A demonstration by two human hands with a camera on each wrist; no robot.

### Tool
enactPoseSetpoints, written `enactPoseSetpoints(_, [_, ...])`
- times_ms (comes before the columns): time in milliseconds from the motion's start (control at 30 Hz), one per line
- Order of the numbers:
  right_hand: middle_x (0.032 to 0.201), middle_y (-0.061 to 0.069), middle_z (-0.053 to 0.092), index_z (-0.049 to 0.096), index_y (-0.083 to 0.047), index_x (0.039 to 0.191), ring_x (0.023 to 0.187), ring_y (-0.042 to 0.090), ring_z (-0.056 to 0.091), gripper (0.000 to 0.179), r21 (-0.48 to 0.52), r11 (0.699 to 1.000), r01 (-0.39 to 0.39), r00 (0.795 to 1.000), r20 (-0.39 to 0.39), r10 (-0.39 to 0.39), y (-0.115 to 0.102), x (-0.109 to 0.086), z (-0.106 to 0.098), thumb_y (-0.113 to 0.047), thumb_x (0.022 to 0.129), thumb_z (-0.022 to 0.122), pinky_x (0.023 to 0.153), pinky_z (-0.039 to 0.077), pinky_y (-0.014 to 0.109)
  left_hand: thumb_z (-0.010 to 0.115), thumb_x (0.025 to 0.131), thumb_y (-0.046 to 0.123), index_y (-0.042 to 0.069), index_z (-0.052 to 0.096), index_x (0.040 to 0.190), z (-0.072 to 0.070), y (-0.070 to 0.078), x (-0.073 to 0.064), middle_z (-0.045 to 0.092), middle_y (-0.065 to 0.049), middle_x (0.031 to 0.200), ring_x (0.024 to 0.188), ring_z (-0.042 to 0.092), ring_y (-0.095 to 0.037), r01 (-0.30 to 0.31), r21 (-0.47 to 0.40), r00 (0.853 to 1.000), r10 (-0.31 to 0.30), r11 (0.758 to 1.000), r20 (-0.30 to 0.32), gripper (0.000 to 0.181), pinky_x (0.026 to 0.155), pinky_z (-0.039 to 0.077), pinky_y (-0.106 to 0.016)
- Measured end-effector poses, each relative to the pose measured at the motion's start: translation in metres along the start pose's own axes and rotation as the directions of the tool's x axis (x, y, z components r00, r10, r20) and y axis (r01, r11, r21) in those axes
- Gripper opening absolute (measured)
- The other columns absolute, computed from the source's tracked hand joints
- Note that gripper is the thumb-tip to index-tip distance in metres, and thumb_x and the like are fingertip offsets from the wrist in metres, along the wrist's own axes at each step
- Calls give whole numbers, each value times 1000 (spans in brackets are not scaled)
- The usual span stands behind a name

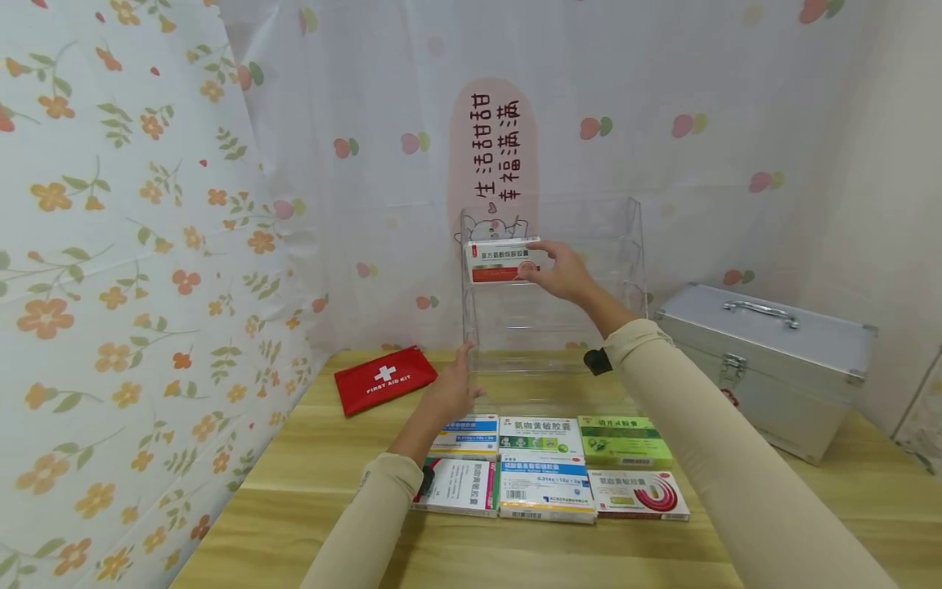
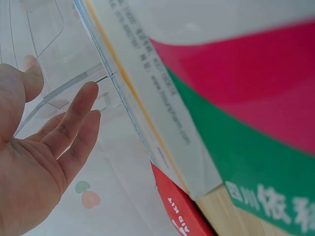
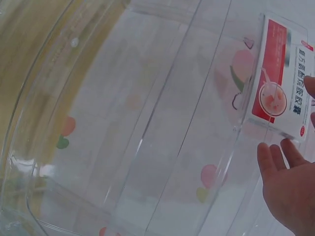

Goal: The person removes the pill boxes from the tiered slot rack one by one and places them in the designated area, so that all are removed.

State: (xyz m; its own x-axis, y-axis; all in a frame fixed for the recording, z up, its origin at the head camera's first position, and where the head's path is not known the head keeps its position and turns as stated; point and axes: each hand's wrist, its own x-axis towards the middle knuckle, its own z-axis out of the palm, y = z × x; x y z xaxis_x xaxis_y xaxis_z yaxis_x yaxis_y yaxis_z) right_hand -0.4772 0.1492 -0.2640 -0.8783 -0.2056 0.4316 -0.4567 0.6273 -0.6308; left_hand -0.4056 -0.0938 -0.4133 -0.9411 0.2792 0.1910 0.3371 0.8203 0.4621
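A white and red medicine box [image 1: 495,260] stands upright at the left end of the upper tier of a clear acrylic rack [image 1: 548,319]. At that box's right end is my right hand [image 1: 562,272], index fingertip by the top edge and thumb in front. In the right wrist view, the hand [image 3: 295,191] has its fingers extended beside the end of the box [image 3: 283,78]. My left hand [image 1: 450,391] reaches to the rack's lower left side. Its fingers are loosely spread by the clear plastic edge [image 2: 64,88] in the left wrist view.
Two rows of medicine boxes lie before the rack, among them a green box [image 1: 624,440], a blue and white box [image 1: 546,489] and a red-swirl box [image 1: 639,494]. Left is a red first aid pouch [image 1: 386,380]; right, a silver metal case [image 1: 765,360]. A patterned curtain [image 1: 368,123] hangs behind.
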Motion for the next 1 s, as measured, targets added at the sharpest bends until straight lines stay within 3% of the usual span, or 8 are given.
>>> enactPoseSetpoints(333, [156, 20, 31, 52, -3, 142, 140, 46, 31, 58, 124, 991, -49, 998, 37, 44, -4, 1, -4, -20, 90, 73, 112, 32, 58, 72, 92, 24, 23, 10, 154, -2, 2, 1, 62, -13, 107, 93, 66, -26, -2, 22, 1000, 2, 1000, 10, 88, 81, 58, -39])
enactPoseSetpoints(500, [155, 18, 35, 53, -1, 139, 141, 42, 34, 57, 262, 961, -92, 995, 49, 82, -6, 3, -5, -15, 88, 75, 110, 38, 54, 72, 93, 23, 23, 8, 154, -2, 2, 0, 61, -12, 103, 89, 66, -25, 3, 14, 1000, -3, 1000, 18, 88, 80, 58, -38])
enactPoseSetpoints(667, [148, 18, 45, 55, 0, 135, 138, 37, 42, 52, 336, 931, -141, 990, 57, 130, -7, 6, -6, -10, 89, 74, 108, 41, 52, 71, 93, 23, 24, 8, 155, -3, 2, 2, 61, -11, 105, 94, 65, -25, 7, -1, 1000, -7, 1000, 18, 89, 84, 57, -39])
enactPoseSetpoints(800, [144, 17, 48, 56, 0, 132, 134, 34, 47, 48, 371, 914, -164, 986, 63, 152, -6, 8, -6, -9, 89, 74, 107, 42, 51, 71, 93, 24, 24, 7, 155, -2, 2, 2, 59, -7, 92, 82, 64, -21, 11, 5, 1000, -11, 1000, 22, 89, 80, 58, -36])
enactPoseSetpoints(900, [143, 20, 50, 58, 2, 131, 132, 34, 49, 46, 353, 923, -154, 988, 70, 138, -4, 10, -5, -8, 89, 73, 107, 43, 51, 71, 93, 25, 24, 6, 155, -2, 3, 2, 55, -5, 81, 72, 61, -18, 21, 1, 999, -21, 1000, 37, 90, 76, 57, -35])
enactPoseSetpoints(1000, [137, 22, 55, 60, 4, 130, 125, 34, 55, 45, 319, 938, -135, 990, 74, 117, -3, 10, -5, -9, 89, 74, 103, 46, 50, 71, 93, 26, 25, 6, 155, -2, 3, 2, 53, -3, 81, 75, 62, -18, 34, -4, 999, -34, 999, 41, 90, 78, 57, -35])
